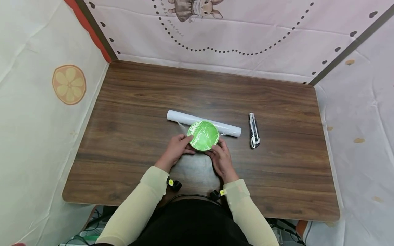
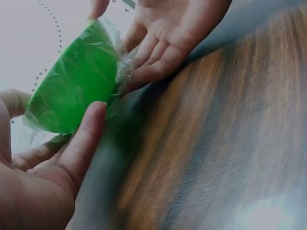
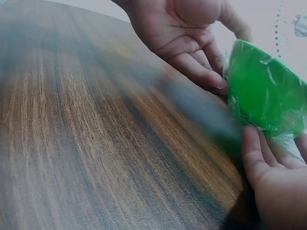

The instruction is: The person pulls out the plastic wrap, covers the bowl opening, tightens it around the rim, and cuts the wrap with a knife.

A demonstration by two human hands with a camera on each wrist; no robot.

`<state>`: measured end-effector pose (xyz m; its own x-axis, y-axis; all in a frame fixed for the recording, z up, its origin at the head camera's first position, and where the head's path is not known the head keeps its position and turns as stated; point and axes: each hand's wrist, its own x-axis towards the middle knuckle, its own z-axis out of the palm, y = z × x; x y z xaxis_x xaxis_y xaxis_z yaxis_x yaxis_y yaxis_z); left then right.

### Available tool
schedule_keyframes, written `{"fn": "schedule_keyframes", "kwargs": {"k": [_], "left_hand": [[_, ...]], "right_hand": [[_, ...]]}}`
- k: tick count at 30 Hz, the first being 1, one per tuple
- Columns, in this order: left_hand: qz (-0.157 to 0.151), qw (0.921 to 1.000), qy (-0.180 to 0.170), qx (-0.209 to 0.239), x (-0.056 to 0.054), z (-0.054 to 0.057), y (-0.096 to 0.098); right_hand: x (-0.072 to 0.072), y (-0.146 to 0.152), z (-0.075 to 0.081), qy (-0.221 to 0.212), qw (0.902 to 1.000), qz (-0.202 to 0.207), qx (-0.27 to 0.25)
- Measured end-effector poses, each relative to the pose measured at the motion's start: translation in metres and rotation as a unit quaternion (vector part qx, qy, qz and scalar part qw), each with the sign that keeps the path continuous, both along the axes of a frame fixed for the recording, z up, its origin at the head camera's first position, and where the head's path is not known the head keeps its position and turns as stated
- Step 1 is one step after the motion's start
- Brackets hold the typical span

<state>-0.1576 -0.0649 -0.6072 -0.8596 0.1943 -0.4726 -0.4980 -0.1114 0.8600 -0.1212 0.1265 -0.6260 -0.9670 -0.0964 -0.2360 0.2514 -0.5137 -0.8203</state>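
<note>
Both hands hold a green bowl covered in clear, wrinkled plastic film. My left hand grips its left side, thumb at the rim and other fingers lower down. On the right, my right hand holds the near edge. The wrist views show the bowl side-on, with film bunched against its wall and base. Just behind the bowl lies a white roll of plastic wrap. Some loose film shows between bowl and roll; whether it is still joined to the roll I cannot tell.
A utility knife lies to the right of the roll on the brown wooden table. White printed sheets wall off the back and both sides. Black wrist cameras sit at the cuffs, with a cable by the near edge.
</note>
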Motion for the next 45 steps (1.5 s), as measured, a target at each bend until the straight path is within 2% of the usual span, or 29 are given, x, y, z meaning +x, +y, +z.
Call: {"fn": "schedule_keyframes", "kwargs": {"k": [4, 9, 13, 17, 25, 31, 34, 36, 39, 41, 45], "left_hand": [[0.016, 0.9994, 0.007, 0.030, 0.002, -0.008, 0.000], [0.018, 0.9995, 0.005, 0.025, 0.005, -0.016, -0.004], [0.010, 0.9998, 0.004, 0.019, 0.008, -0.020, -0.007], [0.002, 0.9998, 0.011, 0.015, 0.008, -0.023, -0.008], [-0.004, 0.9998, 0.009, 0.016, 0.008, -0.025, -0.012], [-0.005, 0.9998, 0.008, 0.016, 0.008, -0.026, -0.010], [-0.005, 0.9998, 0.010, 0.017, 0.008, -0.026, -0.009], [-0.005, 0.9997, 0.011, 0.019, 0.008, -0.026, -0.009], [-0.005, 0.9998, 0.010, 0.019, 0.008, -0.026, -0.009], [-0.005, 0.9998, 0.010, 0.019, 0.007, -0.026, -0.009], [-0.003, 0.9998, 0.009, 0.018, 0.007, -0.024, -0.010]], "right_hand": [[0.001, 0.003, 0.001, -0.003, 0.9976, -0.001, 0.069], [-0.001, 0.006, 0.001, -0.019, 0.9850, 0.000, 0.172], [-0.002, 0.009, 0.003, -0.025, 0.9755, 0.008, 0.218], [0.000, 0.014, 0.002, -0.029, 0.9749, 0.027, 0.219], [0.004, 0.017, -0.001, -0.035, 0.9828, 0.065, 0.169], [0.004, 0.019, 0.001, -0.042, 0.9794, 0.074, 0.183], [0.003, 0.025, 0.005, -0.052, 0.9740, 0.068, 0.210], [0.001, 0.031, 0.008, -0.056, 0.9644, 0.056, 0.252], [-0.005, 0.044, 0.014, -0.047, 0.9419, 0.023, 0.332], [-0.010, 0.052, 0.020, -0.023, 0.9193, -0.011, 0.393], [-0.027, 0.064, 0.034, 0.051, 0.8614, -0.066, 0.501]]}}
